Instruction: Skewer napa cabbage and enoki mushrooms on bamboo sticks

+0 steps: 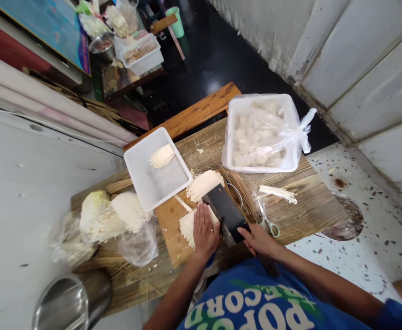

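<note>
My left hand (206, 230) lies flat on a bunch of enoki mushrooms (187, 228), its fingers stretched out. In my right hand (257, 239) is the handle of a wide, dark-bladed cleaver (225, 211). The blade lies across the right side of the wooden cutting board (169, 240), beside the bunch; its contact with the stems cannot be made out. Just beyond my left hand, another flattened enoki bunch (203, 184) rests on the board. A white tray (135, 172) at the board's far left holds one small enoki bunch (162, 156).
Scissors (268, 220), loose enoki strands (279, 193) and thin wooden skewers (244, 195) lie to the right. A bagged white tub (262, 133) stands at the back right. Larger enoki clumps (128, 211) sit left, near a metal pot (68, 302). A wooden bench (201, 110) borders the table.
</note>
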Demonstrator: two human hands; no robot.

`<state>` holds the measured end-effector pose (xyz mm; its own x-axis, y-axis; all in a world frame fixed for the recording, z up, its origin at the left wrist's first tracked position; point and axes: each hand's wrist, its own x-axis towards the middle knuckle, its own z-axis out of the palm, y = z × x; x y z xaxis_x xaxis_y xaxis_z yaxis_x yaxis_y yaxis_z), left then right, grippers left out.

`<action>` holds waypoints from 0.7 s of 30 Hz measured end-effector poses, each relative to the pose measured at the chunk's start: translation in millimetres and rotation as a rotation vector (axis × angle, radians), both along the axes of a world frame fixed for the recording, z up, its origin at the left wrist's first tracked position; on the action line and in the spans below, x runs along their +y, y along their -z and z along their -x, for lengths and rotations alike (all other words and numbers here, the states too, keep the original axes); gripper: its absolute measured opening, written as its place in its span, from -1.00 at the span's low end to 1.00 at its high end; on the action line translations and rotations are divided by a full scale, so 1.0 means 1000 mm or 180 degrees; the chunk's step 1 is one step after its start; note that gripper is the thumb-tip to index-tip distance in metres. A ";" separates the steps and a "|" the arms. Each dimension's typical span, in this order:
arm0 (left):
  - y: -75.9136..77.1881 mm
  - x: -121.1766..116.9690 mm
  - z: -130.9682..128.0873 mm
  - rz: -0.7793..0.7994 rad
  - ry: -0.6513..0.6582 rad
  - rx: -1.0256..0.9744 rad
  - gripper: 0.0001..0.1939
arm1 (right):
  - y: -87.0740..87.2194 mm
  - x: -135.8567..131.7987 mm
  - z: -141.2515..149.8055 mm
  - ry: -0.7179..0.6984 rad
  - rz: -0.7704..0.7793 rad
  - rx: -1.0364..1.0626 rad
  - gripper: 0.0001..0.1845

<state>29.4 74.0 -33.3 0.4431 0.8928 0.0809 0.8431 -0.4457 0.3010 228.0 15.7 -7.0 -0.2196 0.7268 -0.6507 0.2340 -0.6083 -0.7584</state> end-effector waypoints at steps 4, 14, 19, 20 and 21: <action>0.003 0.000 0.002 -0.0070 0.0007 -0.0037 -0.32 | 0.004 0.002 0.005 0.0034 0.0025 0.0053 -0.49; 0.001 0.000 -0.001 -0.0011 -0.0116 -0.0078 -0.33 | 0.006 0.009 0.013 -0.0003 0.0160 0.0416 -0.51; 0.002 -0.003 0.000 0.0059 -0.0113 -0.0056 -0.32 | 0.001 -0.006 0.001 -0.0082 0.0241 0.0560 -0.57; 0.002 -0.003 0.000 0.0057 -0.0142 -0.0056 -0.32 | 0.002 -0.009 -0.001 -0.0099 0.0250 0.0579 -0.57; 0.002 -0.003 0.000 0.0040 -0.0187 -0.0065 -0.32 | 0.003 -0.011 -0.001 -0.0109 0.0252 0.0591 -0.58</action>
<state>29.4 71.1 -35.4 0.3883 0.9182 0.0780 0.8612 -0.3917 0.3238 229.2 5.2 -9.6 -0.3648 0.6652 -0.6515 0.1161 -0.6618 -0.7406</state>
